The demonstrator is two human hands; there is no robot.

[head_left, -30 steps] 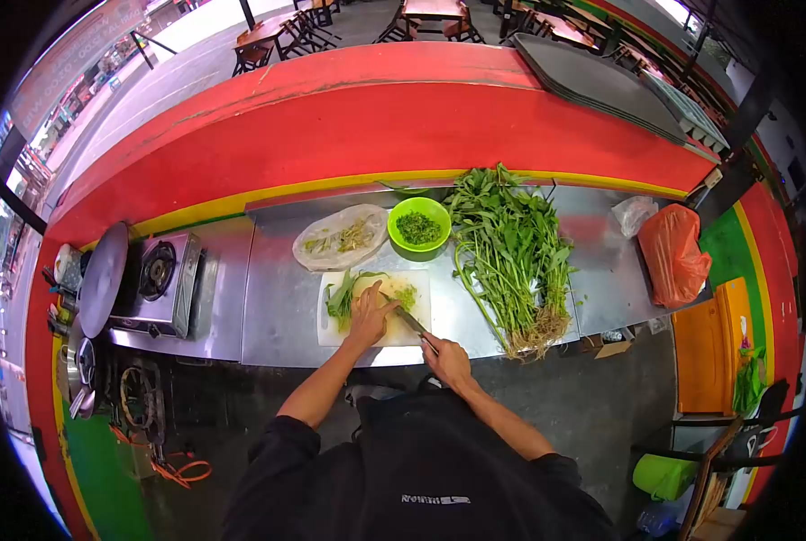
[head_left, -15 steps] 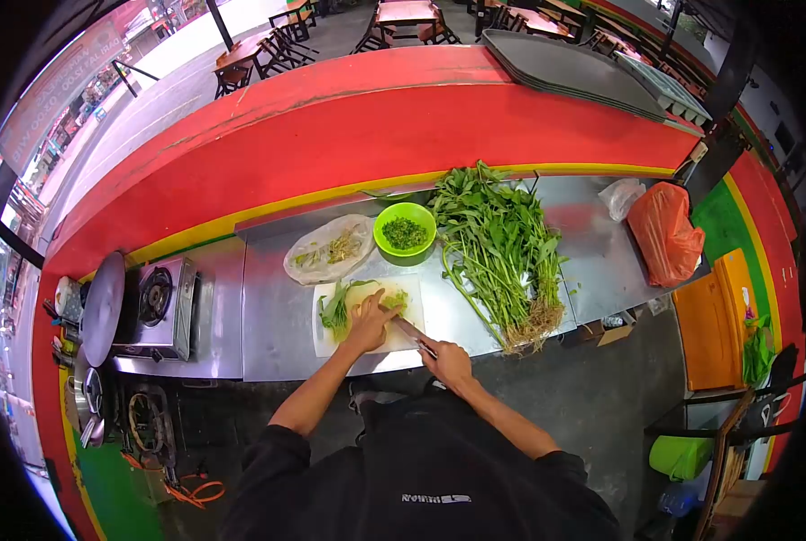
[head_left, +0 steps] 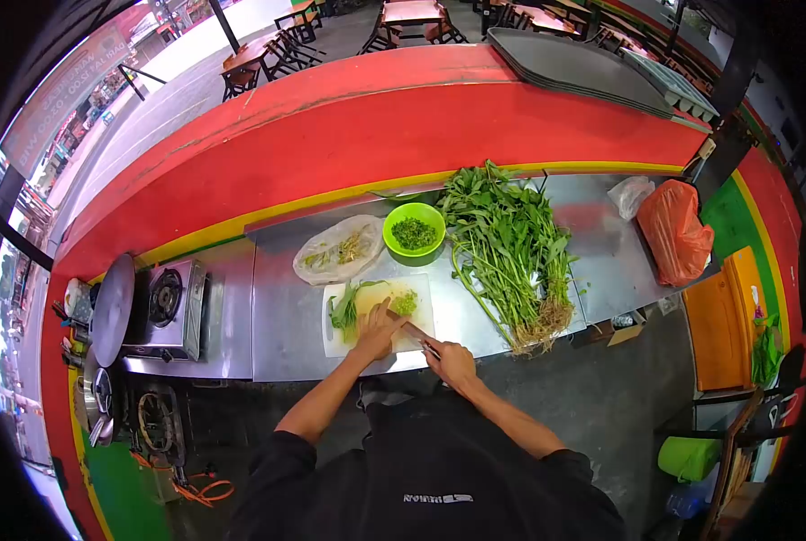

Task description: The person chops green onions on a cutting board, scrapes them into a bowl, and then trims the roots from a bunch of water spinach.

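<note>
On a white cutting board [head_left: 334, 341] lies a bunch of leafy greens [head_left: 343, 311], its leaves pointing left. My left hand [head_left: 379, 331] is closed over the stalk end, fingers pressed together, and covers most of what it grips. My right hand [head_left: 453, 364] is wrapped round the handle of a knife [head_left: 417, 334]. The blade slants up and left, right beside the left fingertips. Chopped green pieces [head_left: 404, 302] form a small pile past the blade. Behind the board, a lime-green bowl [head_left: 440, 236] holds finely chopped greens [head_left: 414, 233].
A clear plastic bag [head_left: 326, 261] with trimmings lies behind the board. To the right is a large heap of leafy stalks with roots [head_left: 511, 243], then an orange plastic bag [head_left: 673, 234]. A gas stove [head_left: 167, 307] stands left. A red wall [head_left: 349, 144] borders the counter [head_left: 281, 329].
The whole view has shifted slightly right. My left hand has drawn a little toward me on the board, and its fingers now sit close along the blade. The knife stays in my right hand.
</note>
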